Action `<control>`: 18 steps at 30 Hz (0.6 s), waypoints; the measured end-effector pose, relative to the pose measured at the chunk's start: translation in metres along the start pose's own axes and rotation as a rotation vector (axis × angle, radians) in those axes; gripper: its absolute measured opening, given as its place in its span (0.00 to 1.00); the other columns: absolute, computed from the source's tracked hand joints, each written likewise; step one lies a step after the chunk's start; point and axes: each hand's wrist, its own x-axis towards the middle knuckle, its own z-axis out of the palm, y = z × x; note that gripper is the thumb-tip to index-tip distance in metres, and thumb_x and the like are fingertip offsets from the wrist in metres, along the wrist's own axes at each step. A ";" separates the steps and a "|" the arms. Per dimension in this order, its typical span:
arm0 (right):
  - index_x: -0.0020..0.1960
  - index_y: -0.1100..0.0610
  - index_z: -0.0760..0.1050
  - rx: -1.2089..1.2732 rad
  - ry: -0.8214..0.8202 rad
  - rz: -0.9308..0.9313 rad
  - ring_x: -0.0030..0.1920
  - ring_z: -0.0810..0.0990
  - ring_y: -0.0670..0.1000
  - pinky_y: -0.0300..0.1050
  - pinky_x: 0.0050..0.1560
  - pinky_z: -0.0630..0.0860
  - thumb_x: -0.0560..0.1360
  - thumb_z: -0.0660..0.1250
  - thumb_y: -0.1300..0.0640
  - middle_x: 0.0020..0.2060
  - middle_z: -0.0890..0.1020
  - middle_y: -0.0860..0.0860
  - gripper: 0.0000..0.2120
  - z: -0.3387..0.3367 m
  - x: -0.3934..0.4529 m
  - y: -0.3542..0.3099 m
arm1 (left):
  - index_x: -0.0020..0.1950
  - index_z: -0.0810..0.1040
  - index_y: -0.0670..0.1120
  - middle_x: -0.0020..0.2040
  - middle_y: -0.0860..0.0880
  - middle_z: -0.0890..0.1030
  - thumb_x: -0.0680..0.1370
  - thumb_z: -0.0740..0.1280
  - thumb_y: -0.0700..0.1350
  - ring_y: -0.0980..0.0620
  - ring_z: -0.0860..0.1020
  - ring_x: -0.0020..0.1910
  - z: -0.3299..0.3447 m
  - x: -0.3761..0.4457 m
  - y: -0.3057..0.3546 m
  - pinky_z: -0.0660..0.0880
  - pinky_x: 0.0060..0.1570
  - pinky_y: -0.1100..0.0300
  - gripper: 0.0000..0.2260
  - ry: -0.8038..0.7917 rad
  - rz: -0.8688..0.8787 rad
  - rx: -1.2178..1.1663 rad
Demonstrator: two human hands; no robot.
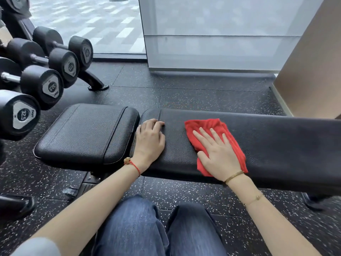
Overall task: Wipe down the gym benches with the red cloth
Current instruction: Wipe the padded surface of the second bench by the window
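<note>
Head view: red cloth (pixel 217 143) spread flat on long back pad (pixel 276 145) of black gym bench, toward its left end, reaching near edge. Right hand (pixel 219 154) pressed flat on cloth, fingers straight and spread. Left hand (pixel 150 139) resting on pad's left end beside gap to seat pad (pixel 83 132), fingers loosely curled, holding nothing. Dumbbell rack (pixel 36 71) at left. Judged: cloth light, soft, prone to bunching; best driven under flat palm. Textured vinyl offers mild drag.
</note>
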 end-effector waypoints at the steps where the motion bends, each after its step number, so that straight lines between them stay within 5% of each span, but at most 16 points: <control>1: 0.78 0.40 0.51 0.004 0.008 0.056 0.79 0.49 0.49 0.54 0.77 0.42 0.78 0.55 0.46 0.78 0.53 0.41 0.29 -0.003 0.001 0.015 | 0.66 0.76 0.45 0.66 0.45 0.75 0.78 0.62 0.42 0.44 0.70 0.69 0.001 -0.001 0.001 0.63 0.71 0.44 0.17 0.007 -0.001 0.000; 8: 0.78 0.42 0.51 0.019 0.004 0.277 0.79 0.49 0.52 0.58 0.77 0.41 0.79 0.52 0.47 0.79 0.52 0.43 0.28 -0.010 0.058 0.041 | 0.64 0.76 0.44 0.64 0.44 0.76 0.77 0.63 0.41 0.44 0.71 0.67 -0.001 -0.003 0.007 0.64 0.70 0.43 0.16 0.024 -0.006 0.015; 18: 0.78 0.41 0.51 0.027 -0.020 -0.034 0.79 0.47 0.50 0.56 0.77 0.40 0.79 0.54 0.46 0.78 0.52 0.41 0.29 0.000 0.029 -0.012 | 0.64 0.77 0.45 0.63 0.45 0.77 0.76 0.64 0.41 0.44 0.72 0.66 0.000 -0.004 0.007 0.65 0.69 0.43 0.16 0.049 -0.021 -0.010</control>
